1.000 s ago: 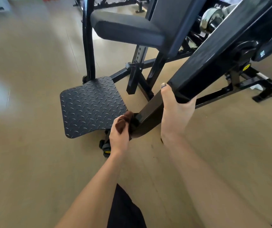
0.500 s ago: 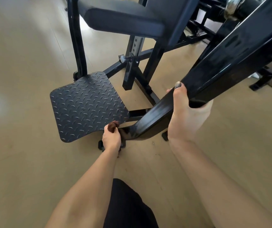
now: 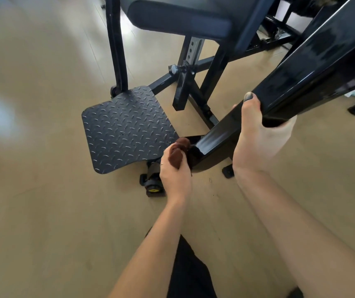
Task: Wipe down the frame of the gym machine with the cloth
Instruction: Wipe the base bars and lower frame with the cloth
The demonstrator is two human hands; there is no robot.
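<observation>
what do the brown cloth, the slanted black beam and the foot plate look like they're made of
Brown cloth: soft fabric, likely terry or microfibre; it bunches in the left hand.
Slanted black beam: probably steel with gloss paint; sharp bright reflections.
Foot plate: looks like matte dark metal, raised diamond tread.

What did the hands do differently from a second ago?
The left hand slid the brown cloth down the slanted black beam to its bottom end. The cloth is bunched in that grip as before. The right hand stays clamped around the beam higher up.
</observation>
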